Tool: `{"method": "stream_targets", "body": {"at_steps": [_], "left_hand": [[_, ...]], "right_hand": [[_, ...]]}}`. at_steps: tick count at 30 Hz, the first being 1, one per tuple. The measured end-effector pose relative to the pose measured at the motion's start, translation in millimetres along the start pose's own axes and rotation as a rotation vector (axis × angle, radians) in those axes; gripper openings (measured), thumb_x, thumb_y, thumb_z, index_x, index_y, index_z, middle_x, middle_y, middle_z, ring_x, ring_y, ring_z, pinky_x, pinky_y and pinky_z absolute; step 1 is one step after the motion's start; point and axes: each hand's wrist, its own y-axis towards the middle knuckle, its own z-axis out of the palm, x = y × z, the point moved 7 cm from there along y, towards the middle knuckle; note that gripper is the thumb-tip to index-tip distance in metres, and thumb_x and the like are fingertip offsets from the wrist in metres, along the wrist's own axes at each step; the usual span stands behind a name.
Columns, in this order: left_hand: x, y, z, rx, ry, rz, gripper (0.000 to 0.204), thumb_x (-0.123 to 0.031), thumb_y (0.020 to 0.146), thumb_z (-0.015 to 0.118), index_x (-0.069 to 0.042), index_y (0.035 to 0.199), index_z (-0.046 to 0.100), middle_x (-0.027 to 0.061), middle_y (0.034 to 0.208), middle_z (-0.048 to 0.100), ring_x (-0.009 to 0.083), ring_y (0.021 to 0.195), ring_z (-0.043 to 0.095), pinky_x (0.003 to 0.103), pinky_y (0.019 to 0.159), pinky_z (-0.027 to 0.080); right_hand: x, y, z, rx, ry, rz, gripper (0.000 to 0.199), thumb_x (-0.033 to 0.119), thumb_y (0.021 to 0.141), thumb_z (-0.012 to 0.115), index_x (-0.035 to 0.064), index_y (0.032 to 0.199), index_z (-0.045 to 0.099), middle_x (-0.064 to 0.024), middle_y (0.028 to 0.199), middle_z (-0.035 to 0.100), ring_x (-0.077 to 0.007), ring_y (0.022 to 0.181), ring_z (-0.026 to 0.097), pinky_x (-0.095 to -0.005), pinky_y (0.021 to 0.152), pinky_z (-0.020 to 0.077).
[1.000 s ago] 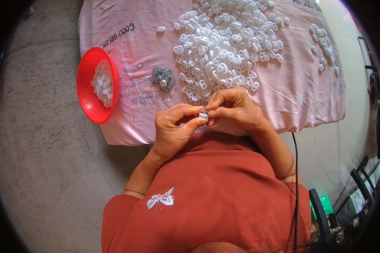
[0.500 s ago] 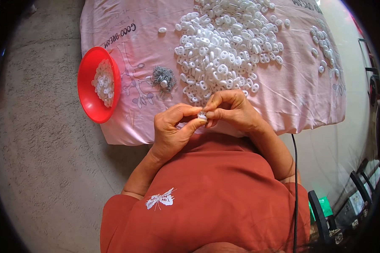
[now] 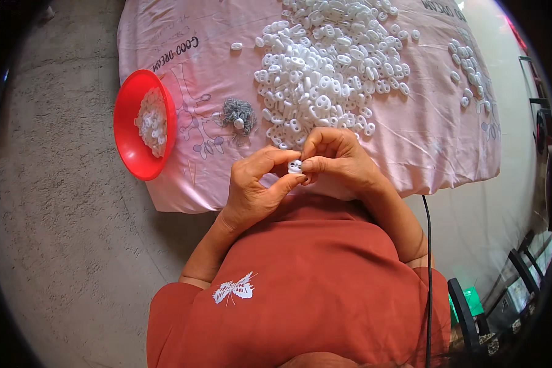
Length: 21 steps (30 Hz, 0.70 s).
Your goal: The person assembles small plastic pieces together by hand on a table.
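Note:
My left hand (image 3: 259, 179) pinches a small white oval plastic piece with two holes (image 3: 295, 166) between thumb and forefinger. Against that piece's right side, my right hand (image 3: 337, 161) is closed in a pinch; anything tiny between its fingertips is too small to make out. Just beyond both hands lies a big heap of similar white two-holed pieces (image 3: 316, 80). Left of the heap sits a little pile of thin grey metal bits (image 3: 238, 111), with one white piece on it.
At the table's left edge, a red bowl (image 3: 126, 138) holds many whitish pieces (image 3: 151, 121). A smaller group of white pieces (image 3: 468, 64) lies at the far right. Pink printed cloth (image 3: 411, 141) covers the table. A black cable (image 3: 429, 264) hangs by my right arm.
My left thumb and forefinger have opened slightly round the white piece, which shows more clearly. Both hands stay together in nearly the same place.

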Motion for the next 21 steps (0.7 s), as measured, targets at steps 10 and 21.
{"method": "stream_targets", "body": {"at_steps": [10, 21], "left_hand": [[-6, -4, -1, -0.041, 0.015, 0.041, 0.020, 0.001, 0.076, 0.073, 0.003, 0.095, 0.068, 0.0109, 0.082, 0.069, 0.0149, 0.072, 0.066, 0.024, 0.062, 0.051], [49, -21, -166, -0.841, 0.263, -0.032, 0.015, -0.002, 0.081, 0.071, -0.001, 0.096, 0.067, 0.0026, 0.083, 0.067, 0.0070, 0.072, 0.060, 0.024, 0.065, 0.050]], "right_hand": [[-3, -2, 1, 0.035, -0.006, 0.022, 0.007, 0.003, 0.086, 0.066, 0.0006, 0.086, 0.060, -0.0054, 0.076, 0.065, -0.0108, 0.067, 0.063, -0.0232, 0.063, 0.0524], [7, -2, -7, -0.074, -0.047, -0.089, 0.014, 0.012, 0.088, 0.066, 0.0008, 0.094, 0.061, -0.0088, 0.082, 0.068, -0.0141, 0.071, 0.067, -0.0243, 0.063, 0.0538]]}}
